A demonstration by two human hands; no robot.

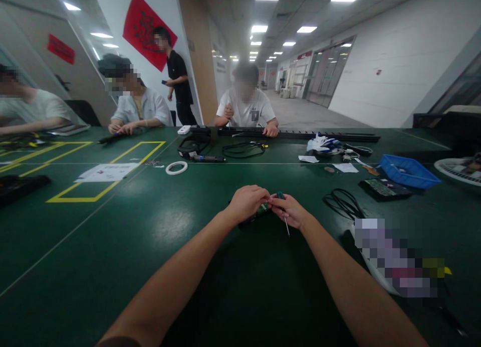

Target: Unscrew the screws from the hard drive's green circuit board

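Observation:
My right hand (295, 211) is closed round a screwdriver (287, 226), its dark green handle in the fingers and its thin metal shaft pointing down toward the table. Beside it, my left hand (248, 202) bends over a dark device with a green circuit board (261, 210), which lies on the green table (169, 267). The fingertips of both hands meet above the board's right end. Whatever is between the left fingertips is too small to make out, and the left hand covers part of the device.
Black cables (343, 204), another circuit board (385, 188), a blue tray (409, 171) and gloves (323, 144) lie to the right. A white ring (176, 168) and paper (108, 172) are left. Across the table, a person (246, 104) works at long black bars (319, 135); other people are at left.

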